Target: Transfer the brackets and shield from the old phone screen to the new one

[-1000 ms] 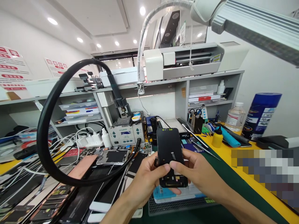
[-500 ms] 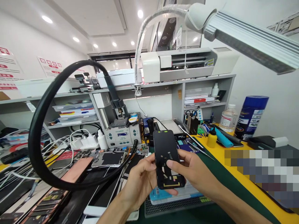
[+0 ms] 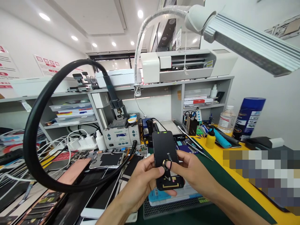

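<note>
I hold a black phone screen panel [image 3: 164,147] upright over the green mat [image 3: 225,184], its back side facing me. My left hand [image 3: 142,179] grips its left edge, thumb resting on the back near a small flex cable [image 3: 167,162]. From the right, my right hand [image 3: 191,172] holds the panel, thumb and forefinger closed at that same cable. Under the panel lies a blue and white pad [image 3: 173,197] on a perforated black plate [image 3: 168,209].
A thick black hose [image 3: 35,125] loops at the left above dismantled phones [image 3: 107,159] and cables. A grey rework station [image 3: 122,136] stands behind. Tweezers [image 3: 194,145], a yellow bottle [image 3: 210,139], a blue can [image 3: 248,118] and a clear bottle [image 3: 226,120] stand at the right. A lamp [image 3: 246,43] hangs overhead.
Both thumbs have come together on the flex cable at the middle of the panel's back. The panel has stayed upright, and my view has drifted slightly.
</note>
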`<state>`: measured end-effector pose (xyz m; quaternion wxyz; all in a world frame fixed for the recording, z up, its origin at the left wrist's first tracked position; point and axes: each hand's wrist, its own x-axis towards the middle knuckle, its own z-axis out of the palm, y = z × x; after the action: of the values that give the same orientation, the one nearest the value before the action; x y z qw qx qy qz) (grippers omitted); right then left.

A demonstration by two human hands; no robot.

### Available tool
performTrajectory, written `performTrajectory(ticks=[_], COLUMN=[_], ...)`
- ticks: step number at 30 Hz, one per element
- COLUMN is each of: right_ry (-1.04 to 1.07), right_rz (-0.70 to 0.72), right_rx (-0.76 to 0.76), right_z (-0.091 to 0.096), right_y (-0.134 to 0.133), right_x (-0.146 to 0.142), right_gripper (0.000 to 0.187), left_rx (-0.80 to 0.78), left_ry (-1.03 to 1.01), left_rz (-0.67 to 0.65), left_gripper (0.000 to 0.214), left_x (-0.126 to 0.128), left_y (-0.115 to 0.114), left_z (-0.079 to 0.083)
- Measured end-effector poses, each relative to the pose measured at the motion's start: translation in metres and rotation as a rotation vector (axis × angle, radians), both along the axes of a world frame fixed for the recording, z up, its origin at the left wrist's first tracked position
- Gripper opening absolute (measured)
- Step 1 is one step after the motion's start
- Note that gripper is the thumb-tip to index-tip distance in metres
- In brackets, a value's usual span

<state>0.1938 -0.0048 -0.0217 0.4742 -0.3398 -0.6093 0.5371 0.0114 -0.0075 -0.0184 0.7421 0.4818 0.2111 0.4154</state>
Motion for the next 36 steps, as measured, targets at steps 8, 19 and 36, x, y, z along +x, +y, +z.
performTrajectory(ticks=[8,19,36], right_ry=[-0.007,-0.038,-0.062], right_rz=[0.012,0.013,0.015], right_rx=[-0.015,-0.019,-0.016], right_z=[-0.0013,-0.0025,-0.0023], right_y=[0.001,0.0005,0.0002], right_x=[0.0006,0.0009,0.0002], right_gripper=[0.032,0.038,0.042], left_rx=[0.026,0.039,0.112], left_ry=[0.003,-0.019,0.037], left_rz=[-0.002,-0.025,0.01], left_gripper=[0.043,0.037,0.033], left_x=[0.0,-0.0006,0.0006], left_y=[-0.0004,0.0004,-0.0019], left_z=[0.0002,0.0018,0.0004])
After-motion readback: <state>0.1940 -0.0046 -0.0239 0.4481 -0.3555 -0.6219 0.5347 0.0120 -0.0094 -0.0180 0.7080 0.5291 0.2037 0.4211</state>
